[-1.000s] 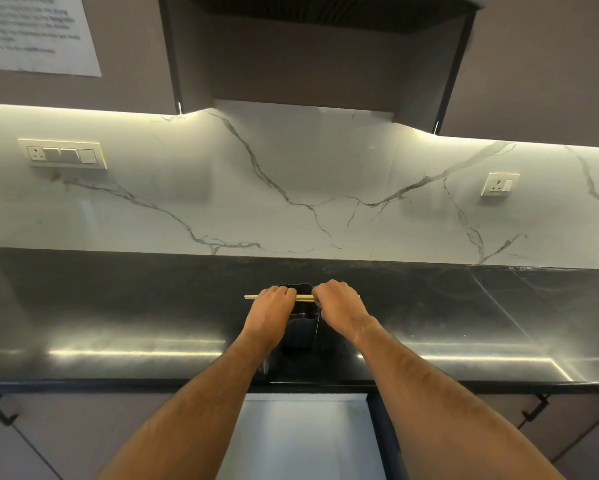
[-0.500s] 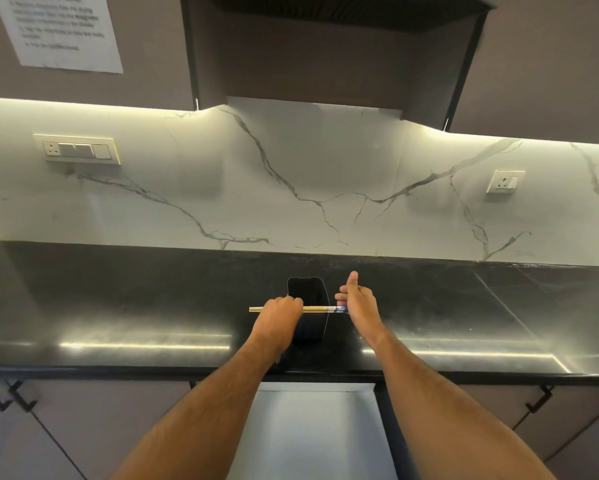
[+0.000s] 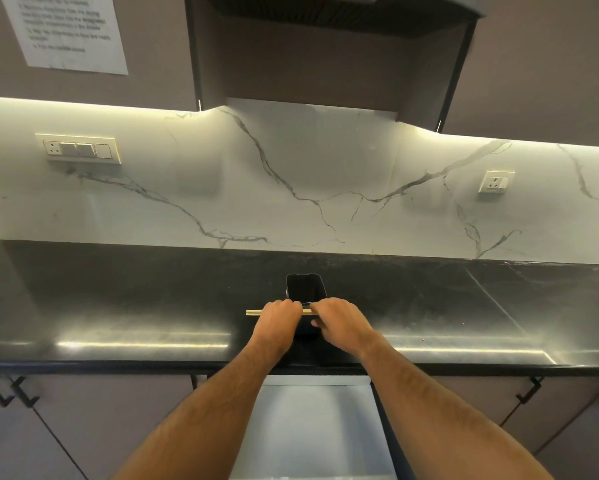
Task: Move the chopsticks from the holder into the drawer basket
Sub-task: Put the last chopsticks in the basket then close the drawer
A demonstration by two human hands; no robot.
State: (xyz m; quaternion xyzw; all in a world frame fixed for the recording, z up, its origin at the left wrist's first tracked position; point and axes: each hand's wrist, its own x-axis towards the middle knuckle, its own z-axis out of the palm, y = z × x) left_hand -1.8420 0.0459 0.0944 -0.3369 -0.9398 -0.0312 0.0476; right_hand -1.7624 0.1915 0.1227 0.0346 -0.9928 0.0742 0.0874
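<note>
A black holder (image 3: 305,288) stands on the black countertop (image 3: 152,299), its opening dark and apparently empty. Pale wooden chopsticks (image 3: 254,312) lie level in front of it, held sideways. My left hand (image 3: 279,318) is closed around them near the middle, with the tips sticking out to the left. My right hand (image 3: 337,322) covers their right end with fingers curled over them. Below the counter edge an open drawer (image 3: 311,427) shows a pale inside; no basket can be made out in it.
A marble backsplash (image 3: 325,188) rises behind the counter, with a switch plate (image 3: 79,148) at left and a socket (image 3: 495,181) at right. Dark cabinets and a hood hang overhead. Cabinet doors with black handles (image 3: 0,393) flank the drawer.
My right hand, open with its thumb raised half a second ago, has come down and closed over the right end of the chopsticks. The left hand keeps its hold.
</note>
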